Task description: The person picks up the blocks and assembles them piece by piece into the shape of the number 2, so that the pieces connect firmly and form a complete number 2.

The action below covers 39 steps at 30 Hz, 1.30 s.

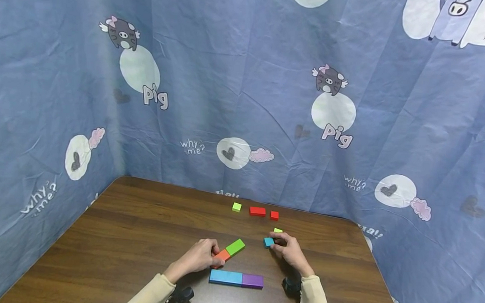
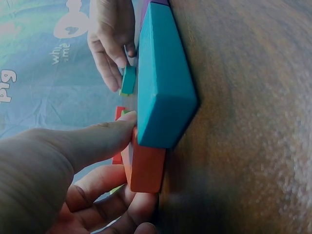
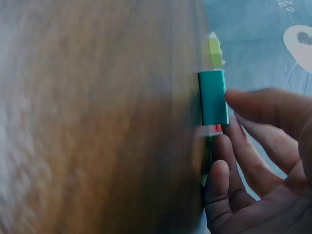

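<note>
My left hand [image 1: 199, 255] grips an orange block [image 2: 147, 168] between thumb and fingers. The orange block lies end to end with a green block [image 1: 235, 247], together forming a slanted row on the table. In front of that row, a long blue block [image 1: 225, 277] touches a purple block [image 1: 252, 281]. Farther right, my right hand [image 1: 291, 252] holds a small blue cube [image 3: 213, 98] low at the tabletop, thumb against it and fingers curled around its far side. Just behind the cube, a yellow-green cube [image 1: 278, 230] is partly covered by the right fingers.
Toward the back of the wooden table [image 1: 145, 220] are a light green cube [image 1: 236, 207], a red block [image 1: 257, 211] and a red cube [image 1: 274, 215]. A blue patterned cloth [image 1: 203, 106] hangs behind the table and along its sides.
</note>
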### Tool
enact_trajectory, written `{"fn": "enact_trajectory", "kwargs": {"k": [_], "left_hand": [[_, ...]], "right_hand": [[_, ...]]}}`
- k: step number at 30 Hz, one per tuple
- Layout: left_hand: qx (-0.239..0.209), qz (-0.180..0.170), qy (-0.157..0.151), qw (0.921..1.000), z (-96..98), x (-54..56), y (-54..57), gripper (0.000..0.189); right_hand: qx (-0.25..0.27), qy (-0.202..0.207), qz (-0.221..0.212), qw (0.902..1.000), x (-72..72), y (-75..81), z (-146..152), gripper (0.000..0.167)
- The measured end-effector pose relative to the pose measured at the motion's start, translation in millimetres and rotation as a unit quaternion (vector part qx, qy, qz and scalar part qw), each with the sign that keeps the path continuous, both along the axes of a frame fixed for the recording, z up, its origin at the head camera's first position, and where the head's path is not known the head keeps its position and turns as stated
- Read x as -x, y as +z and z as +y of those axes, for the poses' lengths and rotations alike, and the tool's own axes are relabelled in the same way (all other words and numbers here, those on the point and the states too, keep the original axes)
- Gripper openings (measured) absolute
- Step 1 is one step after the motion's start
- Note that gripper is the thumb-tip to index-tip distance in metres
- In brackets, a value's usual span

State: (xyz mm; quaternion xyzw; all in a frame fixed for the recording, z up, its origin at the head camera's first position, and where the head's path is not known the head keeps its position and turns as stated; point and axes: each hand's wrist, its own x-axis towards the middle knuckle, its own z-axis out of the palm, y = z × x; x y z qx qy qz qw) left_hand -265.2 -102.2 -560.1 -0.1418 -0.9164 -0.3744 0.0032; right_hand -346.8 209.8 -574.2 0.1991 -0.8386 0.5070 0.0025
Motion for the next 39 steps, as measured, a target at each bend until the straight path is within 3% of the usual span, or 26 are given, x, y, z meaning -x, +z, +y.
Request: {"fn": "enact_trajectory", "kwargs": {"k": [9, 11, 22, 32, 39], "left_hand": [[0.003, 0.002, 0.003, 1.0, -0.6, 0.4, -1.3, 0.028], [0.003, 0.003, 0.001, 1.0, -1.0, 0.3, -1.6, 0.028], [0.003, 0.006, 0.0, 1.0, -1.3, -0.3, -1.5, 0.029], [0.005, 0.003, 0.006, 1.0, -1.0, -0.1, -0.8, 0.028], [0.002, 0.001, 0.003, 1.0, -0.4, -0.4, -1.5, 0.029]], "right_hand": [[-0.013, -0.012, -0.014, 0.9997, -1.8, 2.3, -2.4, 0.032], [-0.013, -0.006, -0.02, 0.9997, -7.1, 11.1, -4.7, 0.032], [-0.058, -0.007, -0.003, 0.9983, -2.0, 5.5, -5.2, 0.029], [-0.052, -0.003, -0.035, 0.998, -2.9, 9.4, -7.8, 0.028], [-0.065, 0.006, -0.018, 0.9977, -1.8, 7.8, -10.1, 0.026]]}}
